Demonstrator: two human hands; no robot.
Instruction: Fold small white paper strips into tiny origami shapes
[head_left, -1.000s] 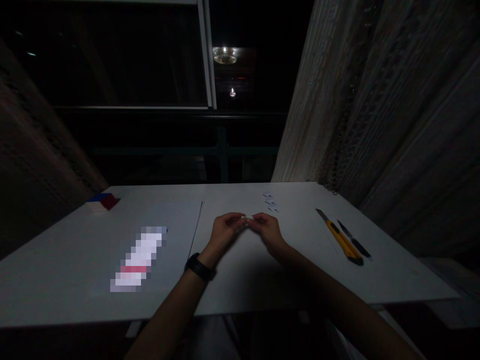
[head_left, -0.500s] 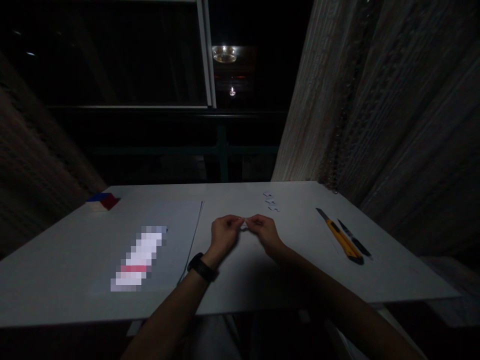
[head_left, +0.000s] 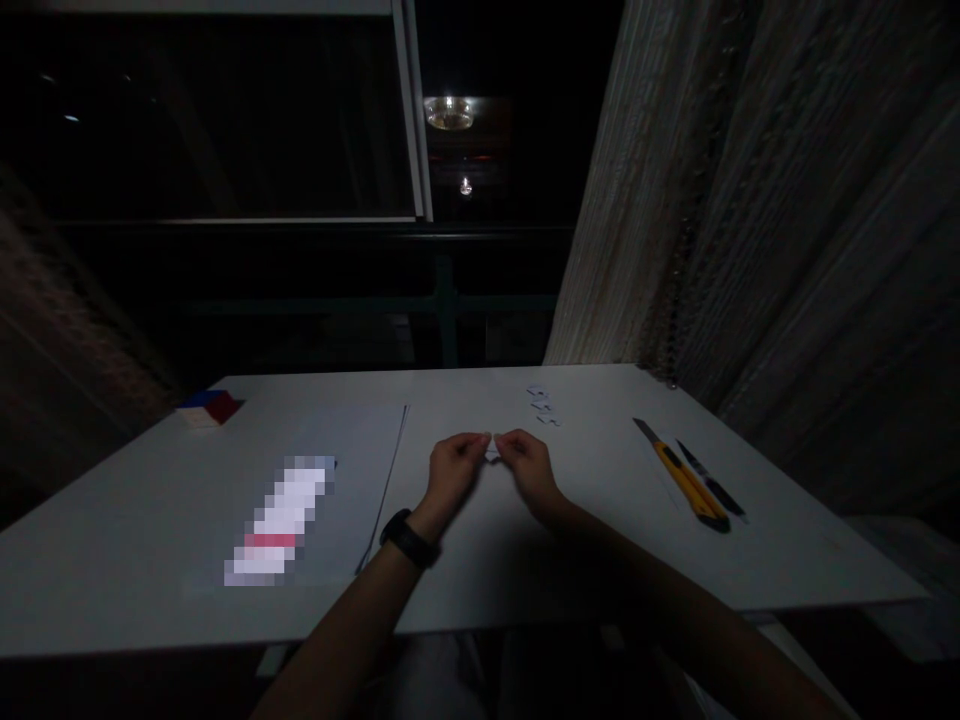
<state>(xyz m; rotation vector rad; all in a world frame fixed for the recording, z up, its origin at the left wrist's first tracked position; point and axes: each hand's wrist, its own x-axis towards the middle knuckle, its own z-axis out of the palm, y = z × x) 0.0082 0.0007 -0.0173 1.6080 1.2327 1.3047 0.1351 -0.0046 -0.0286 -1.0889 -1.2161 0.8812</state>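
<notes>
My left hand (head_left: 454, 468) and my right hand (head_left: 529, 466) meet over the middle of the white table (head_left: 570, 560). Both pinch a small white piece of paper (head_left: 493, 447) between their fingertips, just above the tabletop. A black watch (head_left: 409, 540) is on my left wrist. The light is dim, so the shape of the piece is hard to make out.
A few small paper scraps (head_left: 544, 405) lie beyond my hands. A yellow utility knife (head_left: 686, 487) and a thin black pen-like tool (head_left: 711, 480) lie at the right. A large white sheet (head_left: 337, 470) with a blurred item lies at the left, a red and blue block (head_left: 208, 406) at the far left corner. Curtains hang on the right.
My hands have sunk slightly toward the table and stayed pinched together on the small piece. Nothing else has moved.
</notes>
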